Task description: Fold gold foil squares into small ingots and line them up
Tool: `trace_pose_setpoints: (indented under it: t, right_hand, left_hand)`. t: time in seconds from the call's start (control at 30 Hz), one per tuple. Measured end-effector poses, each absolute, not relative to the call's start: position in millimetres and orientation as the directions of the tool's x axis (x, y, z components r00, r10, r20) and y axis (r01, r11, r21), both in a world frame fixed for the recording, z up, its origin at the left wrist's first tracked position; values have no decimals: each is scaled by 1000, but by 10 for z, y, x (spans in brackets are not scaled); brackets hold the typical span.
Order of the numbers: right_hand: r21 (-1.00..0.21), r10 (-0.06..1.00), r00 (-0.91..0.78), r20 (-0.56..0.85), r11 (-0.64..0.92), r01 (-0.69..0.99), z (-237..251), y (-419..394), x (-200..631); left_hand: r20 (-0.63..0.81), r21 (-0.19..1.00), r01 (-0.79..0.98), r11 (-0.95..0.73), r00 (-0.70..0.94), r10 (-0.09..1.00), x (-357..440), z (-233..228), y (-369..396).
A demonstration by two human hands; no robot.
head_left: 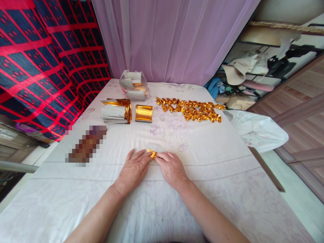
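A small piece of gold foil paper (153, 155), folded to a pointed shape, lies on the cloth-covered table between my hands. The fingers of my left hand (134, 167) press on its left side, with the outer fingers reaching forward over the cloth. My right hand (173, 168) pinches its right end, fingers bent together; the thumb is partly hidden. Beyond them sits a flat stack of gold foil sheets (144, 113). Left of that stands a thicker pile of grey-backed foil sheets (115, 113). Folded gold foil pieces (199, 109) lie in rows at the back right.
A clear plastic bag (134, 86) with more foil sheets stands at the table's back edge. A blurred-out item (86, 145) lies on the left of the table. Right of the table are a white plastic bag (260, 130) and a shelf with a cap (236, 71).
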State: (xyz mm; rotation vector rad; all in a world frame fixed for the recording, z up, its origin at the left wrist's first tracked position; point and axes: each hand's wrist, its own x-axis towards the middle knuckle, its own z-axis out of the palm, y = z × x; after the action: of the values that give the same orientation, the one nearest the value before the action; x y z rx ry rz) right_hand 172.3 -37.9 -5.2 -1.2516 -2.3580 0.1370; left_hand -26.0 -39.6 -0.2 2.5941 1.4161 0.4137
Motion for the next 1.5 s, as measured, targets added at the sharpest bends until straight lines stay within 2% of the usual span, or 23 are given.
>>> trace_pose_setpoints:
  t: [0.17,0.27,0.4,0.53,0.8,1.0,1.13,1.27,1.37,1.5]
  right_hand:
    - [-210,755,-545,365,637,742,-75,-385,1761]
    - [-153,728,-587,354,664,732,-45,-365,1778]
    - [-65,701,-632,329,685,726,-17,-362,1789]
    - [-65,687,-638,349,696,715,-43,-382,1804]
    - [-22,666,-631,398,695,719,-69,-380,1803]
    - [37,678,-677,285,698,715,31,-351,1773]
    - [-2,664,-686,298,719,695,9,-352,1804]
    - [-115,674,-626,393,711,693,-88,-368,1845]
    - [-184,703,-581,410,688,702,-123,-374,1851]
    - [-199,704,-588,398,692,694,-111,-376,1843]
  left_hand:
    - [193,135,805,-577,550,813,-237,31,-406]
    - [206,112,816,-567,539,816,-219,46,-411]
    - [176,184,814,-551,524,833,-237,40,-392]
    - [141,291,804,-519,500,854,-269,16,-363]
    - [135,354,784,-510,497,857,-297,-34,-332]
    - [140,396,770,-501,488,862,-317,-67,-313]
    - [150,394,762,-514,498,854,-317,-56,-307]
    - [166,361,765,-534,511,844,-323,-67,-310]
    - [168,315,772,-552,527,833,-321,-74,-318]
    - [148,252,784,-567,548,824,-291,-48,-333]
